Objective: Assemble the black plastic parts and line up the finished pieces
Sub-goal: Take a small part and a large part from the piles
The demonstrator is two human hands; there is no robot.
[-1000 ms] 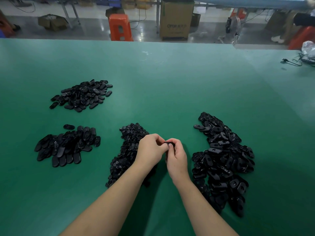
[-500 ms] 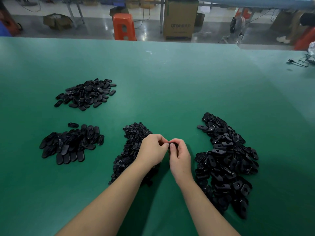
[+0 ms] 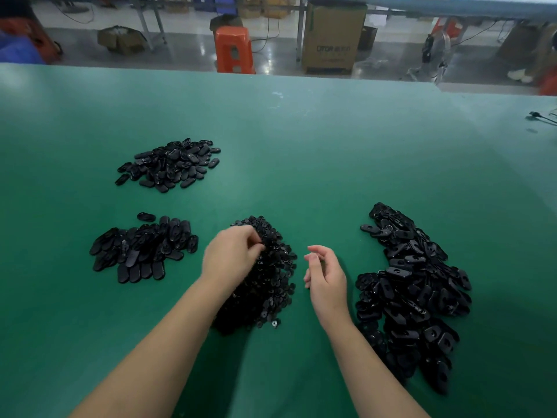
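On the green bench [image 3: 301, 152], four heaps of black plastic parts lie spread before the person. Nearest the middle sits a heap of small black pieces [image 3: 268, 285], and the left hand [image 3: 232, 254] rests on its upper left edge, fingers curled down and pinched into the pieces; whether it has actually gripped one I cannot tell, since the fingertips are blurred and lost against the black. Just to the right of that heap, the right hand [image 3: 327, 276] hovers above bare bench with fingers loosely curled and half open, holding nothing that shows. Further right, a long heap of larger flat pieces with holes [image 3: 413, 291] runs from mid-bench toward the near edge. At the left, a group of oval finished pieces [image 3: 141, 251] lies partly lined up side by side along its near edge, with one single oval piece [image 3: 146, 217] just beyond it. Farther back on the left is another loose heap of ovals [image 3: 170, 165]. Beyond the bench stand an orange stool [image 3: 233, 49] and a cardboard box [image 3: 331, 37] on the floor.
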